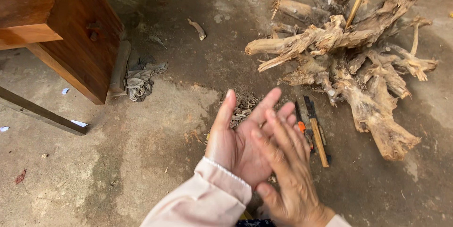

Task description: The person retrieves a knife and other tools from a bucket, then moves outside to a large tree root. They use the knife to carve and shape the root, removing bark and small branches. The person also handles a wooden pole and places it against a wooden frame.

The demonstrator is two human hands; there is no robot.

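My left hand point(236, 137) is held palm up at the lower centre, fingers spread, in a pale pink sleeve. Lying flat across its palm is my right hand point(288, 175), fingers straight and together; neither holds anything. Just beyond the fingertips, on the concrete floor, lie hand tools: a chisel with a wooden handle point(317, 135) and a tool with an orange grip point(302, 128). A large gnarled tree root point(349, 57) rests on the floor to the upper right, with a thin light stick point(355, 6) standing among its branches.
A dark wooden cabinet point(71, 24) stands at the upper left, with a wooden beam point(42, 113) on the floor below it. A grey rag point(140, 79) lies beside the cabinet. Wood chips point(243, 106) and a small wood piece point(197, 29) are scattered on the floor.
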